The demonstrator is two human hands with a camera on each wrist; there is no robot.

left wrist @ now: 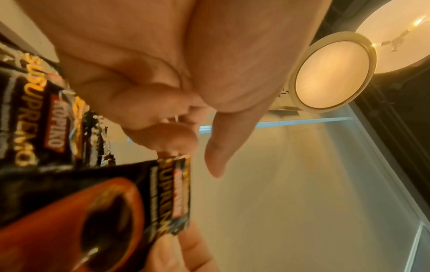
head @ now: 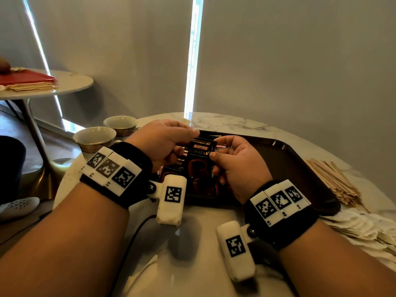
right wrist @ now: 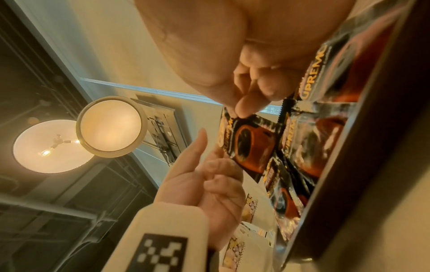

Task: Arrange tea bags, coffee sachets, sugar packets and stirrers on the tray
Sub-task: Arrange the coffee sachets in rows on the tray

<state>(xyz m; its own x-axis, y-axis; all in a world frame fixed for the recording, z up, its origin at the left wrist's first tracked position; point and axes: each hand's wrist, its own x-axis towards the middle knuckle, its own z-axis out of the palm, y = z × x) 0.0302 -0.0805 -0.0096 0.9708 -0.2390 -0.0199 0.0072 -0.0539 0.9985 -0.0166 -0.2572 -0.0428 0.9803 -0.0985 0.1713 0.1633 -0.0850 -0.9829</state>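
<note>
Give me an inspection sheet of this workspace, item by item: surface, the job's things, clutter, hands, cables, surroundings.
Surface: round white marble table.
Job's things: dark tray on the table; coffee sachets held over its near end; wooden stirrers piled right of the tray; pale paper packets heaped at the near right.
Clutter: two empty cups at the table's left edge.
Hands: left hand and right hand both grip the sachets.
Cables: a black cable trails across the near tabletop.
Surroundings: grey blinds; a second table with a red tray at the left.
</note>
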